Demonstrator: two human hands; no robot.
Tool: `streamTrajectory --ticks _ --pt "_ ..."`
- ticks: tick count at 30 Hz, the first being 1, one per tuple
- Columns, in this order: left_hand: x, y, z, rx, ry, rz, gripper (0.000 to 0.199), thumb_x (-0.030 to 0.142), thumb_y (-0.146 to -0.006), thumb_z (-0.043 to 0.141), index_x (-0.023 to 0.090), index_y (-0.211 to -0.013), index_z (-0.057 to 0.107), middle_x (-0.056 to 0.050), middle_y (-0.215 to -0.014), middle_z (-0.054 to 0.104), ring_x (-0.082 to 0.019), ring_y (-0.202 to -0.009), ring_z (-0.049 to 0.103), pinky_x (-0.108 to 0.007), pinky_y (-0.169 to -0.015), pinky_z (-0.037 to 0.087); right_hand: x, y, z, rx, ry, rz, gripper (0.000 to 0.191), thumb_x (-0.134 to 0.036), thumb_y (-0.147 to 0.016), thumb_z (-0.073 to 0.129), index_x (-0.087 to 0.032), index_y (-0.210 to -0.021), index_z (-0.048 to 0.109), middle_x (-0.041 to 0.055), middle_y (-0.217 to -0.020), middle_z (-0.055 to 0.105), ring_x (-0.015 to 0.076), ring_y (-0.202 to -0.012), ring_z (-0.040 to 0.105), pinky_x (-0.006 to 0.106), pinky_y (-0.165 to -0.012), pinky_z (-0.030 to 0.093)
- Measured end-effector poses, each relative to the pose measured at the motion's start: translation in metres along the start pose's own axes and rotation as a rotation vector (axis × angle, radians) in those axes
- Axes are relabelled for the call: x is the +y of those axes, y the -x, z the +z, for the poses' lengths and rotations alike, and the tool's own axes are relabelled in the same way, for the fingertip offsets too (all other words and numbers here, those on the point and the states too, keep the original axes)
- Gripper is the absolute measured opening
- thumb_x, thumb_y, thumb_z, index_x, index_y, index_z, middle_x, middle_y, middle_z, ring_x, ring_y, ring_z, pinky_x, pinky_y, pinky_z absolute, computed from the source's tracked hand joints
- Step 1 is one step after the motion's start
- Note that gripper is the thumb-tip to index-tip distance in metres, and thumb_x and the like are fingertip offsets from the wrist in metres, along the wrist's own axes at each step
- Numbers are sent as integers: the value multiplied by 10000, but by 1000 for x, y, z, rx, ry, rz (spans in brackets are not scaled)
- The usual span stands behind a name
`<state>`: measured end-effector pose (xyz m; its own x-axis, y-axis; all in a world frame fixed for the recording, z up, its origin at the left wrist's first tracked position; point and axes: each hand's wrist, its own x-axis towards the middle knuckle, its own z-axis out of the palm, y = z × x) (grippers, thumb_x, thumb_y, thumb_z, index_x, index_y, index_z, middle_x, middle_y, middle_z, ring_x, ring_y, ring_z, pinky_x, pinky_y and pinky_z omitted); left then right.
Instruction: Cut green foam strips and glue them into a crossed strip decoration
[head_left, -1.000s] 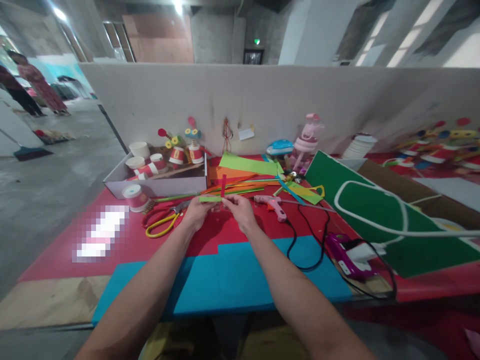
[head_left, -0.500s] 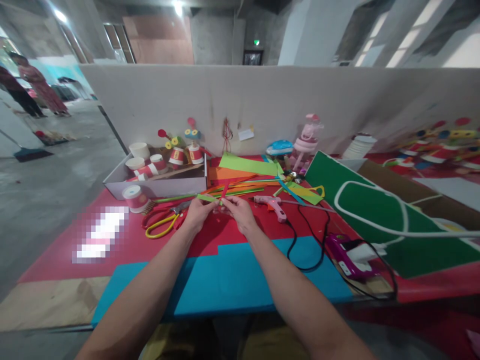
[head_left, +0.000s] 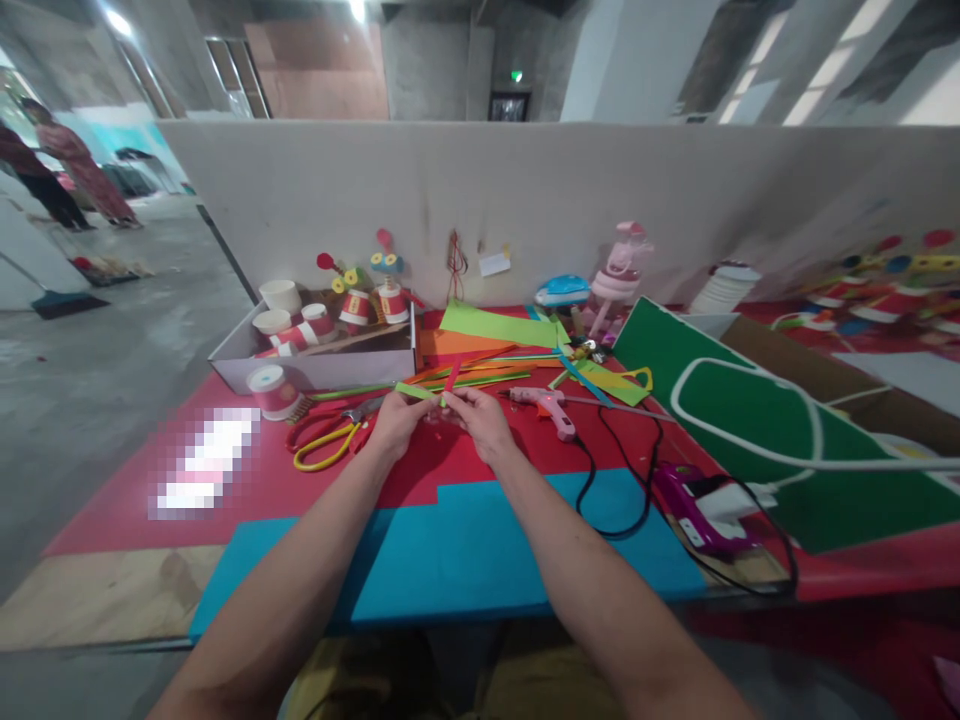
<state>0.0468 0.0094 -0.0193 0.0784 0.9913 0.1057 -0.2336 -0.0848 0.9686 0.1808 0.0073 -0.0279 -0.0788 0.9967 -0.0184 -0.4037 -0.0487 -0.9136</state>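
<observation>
L hand (head_left: 394, 424) & R hand (head_left: 481, 424): grip pinched on flat green strip (head_left: 413, 391), prob. paper, red strip (head_left: 453, 374) adjoining.

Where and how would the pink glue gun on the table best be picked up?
Probably by its handle, with the right hand coming round from the near right: the pink glue gun lies on its side, handle slanting toward the person, while its nozzle points left, away from that grip.
</observation>
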Motion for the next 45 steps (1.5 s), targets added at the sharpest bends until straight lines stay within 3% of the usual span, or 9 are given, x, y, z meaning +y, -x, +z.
streamTrajectory --ticks 10,18,26,40,45 --pt "5 3 5 -39 71 -39 252 272 -570 788 120 -617 593 2 -546 562 -85 -500 473 -226 -501 334 1 -2 3 94 65 -96 337 -383 -503 820 -172 -681 627 -16 -615 643 116 -579 584 268 -639 490" --pt "4 2 2 -66 -64 13 242 312 -607 770 125 -634 619 -6 -552 593 -103 -506 502 -239 -527 383 -1 0 -5 -99 -27 66 331 -319 -495 845 -157 -703 644 6 -670 678 145 -636 656 338 -765 547" --pt "-1 0 2 -11 16 7 269 333 -641 761 142 -667 574 18 -550 573 -82 -502 502 -220 -538 384 3 -3 2 87 -121 -29 343 -289 -473 838 -171 -718 630 -23 -671 659 126 -670 638 306 -779 540" --pt "-5 -3 -3 20 -97 67 268 337 -644 753 144 -629 568 18 -540 567 -84 -503 494 -218 -539 376 -1 0 1 44 -76 57 343 -281 -498 841 -159 -706 596 -26 -605 640 104 -576 628 250 -667 543" --pt "-5 -2 0 -15 -21 36 255 337 -654 745 137 -733 608 10 -604 598 -79 -522 499 -214 -543 378 1 0 3 74 -86 -40 313 -314 -543 819 -163 -677 580 -21 -602 643 110 -608 640 269 -711 553"
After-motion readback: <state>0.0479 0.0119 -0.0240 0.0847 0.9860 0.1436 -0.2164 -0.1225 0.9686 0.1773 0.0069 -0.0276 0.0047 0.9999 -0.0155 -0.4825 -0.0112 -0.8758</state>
